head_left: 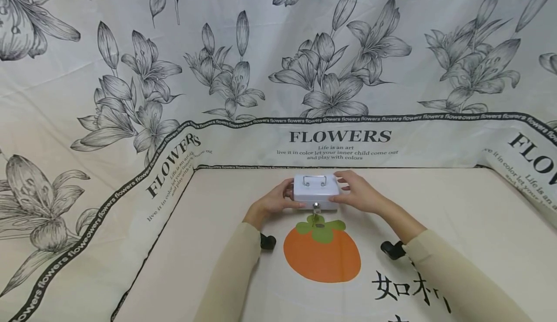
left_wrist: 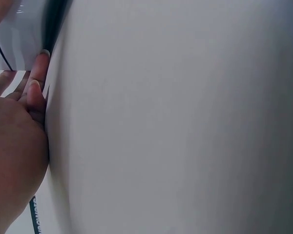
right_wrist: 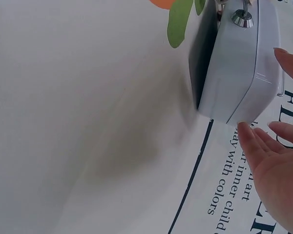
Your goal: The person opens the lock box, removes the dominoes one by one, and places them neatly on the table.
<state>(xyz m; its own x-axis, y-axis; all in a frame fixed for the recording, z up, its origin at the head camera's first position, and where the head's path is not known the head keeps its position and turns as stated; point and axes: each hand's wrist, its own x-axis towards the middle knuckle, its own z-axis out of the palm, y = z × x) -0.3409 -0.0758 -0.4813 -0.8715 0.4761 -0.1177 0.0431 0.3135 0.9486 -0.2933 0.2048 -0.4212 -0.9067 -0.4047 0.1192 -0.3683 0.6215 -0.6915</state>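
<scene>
Just beyond the flat orange persimmon print point(head_left: 322, 261), the head view finds a small glossy white box point(head_left: 313, 192), metal by its look, held between the left hand point(head_left: 273, 200) and right hand point(head_left: 360, 194), so uneven pushing could skew it! Over to the left wrist, curled fingers grip one end, mostly cut off from sight, and that smooth wall could slide out. Right wrist: thumb and fingertips lightly pinch the other end, while the round silver lock point(right_wrist: 242, 19), facing the print, carries a jutting key-like stem point(right_wrist: 245, 7) that might snag and twist the box.
</scene>
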